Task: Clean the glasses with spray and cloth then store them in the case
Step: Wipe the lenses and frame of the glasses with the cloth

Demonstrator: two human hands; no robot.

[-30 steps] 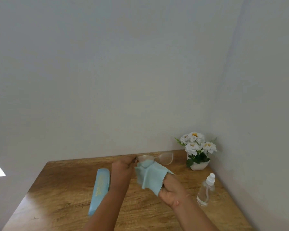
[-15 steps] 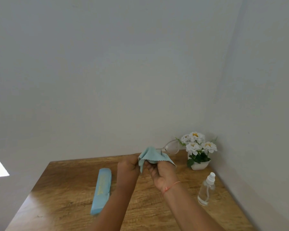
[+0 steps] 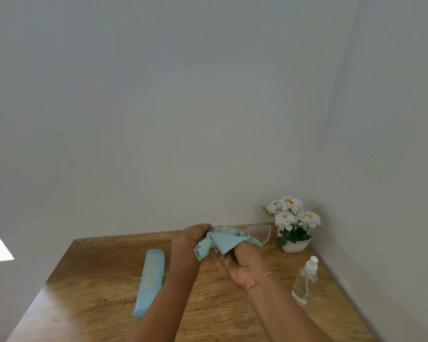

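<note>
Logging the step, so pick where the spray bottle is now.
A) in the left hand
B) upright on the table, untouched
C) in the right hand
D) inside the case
B: the spray bottle stands alone on the table, while the left hand holds the glasses and the right hand grips the cloth.

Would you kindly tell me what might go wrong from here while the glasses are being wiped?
The left hand holds the glasses by one end in the air while the right hand rubs with the cloth; strong pressure might bend the frame or make them slip. The spray bottle stands close beside the right forearm, so drawing that arm back might tip it.
</note>
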